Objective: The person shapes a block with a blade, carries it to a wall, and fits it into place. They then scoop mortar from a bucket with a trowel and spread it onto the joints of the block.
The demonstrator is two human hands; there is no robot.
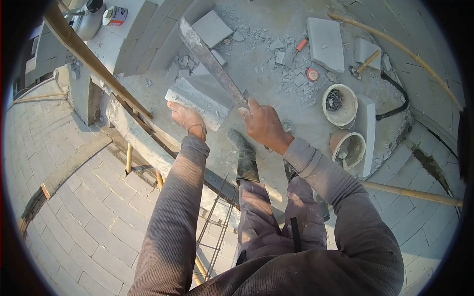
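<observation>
My right hand [266, 124] is closed around the handle end of a machete [211, 63]. Its long, dusty blade points up and left, passing above a pale grey piece of block [201, 102]. Against the left side of that piece rests my left hand [187, 120], thumb and fingers gripping its near edge; some fingers are hidden. The piece has a rough, chipped top and lies tilted near my boots [242, 148]. Beyond it are another block [212, 28] and scattered rubble [281, 55].
At right stand a bucket of nails [340, 105] and a second bucket [348, 149]. A hammer [364, 65], tape measure [312, 74], large block [326, 44] and curved black bar [399, 96] lie around. A wooden pole [94, 56] and the slab's edge run along my left.
</observation>
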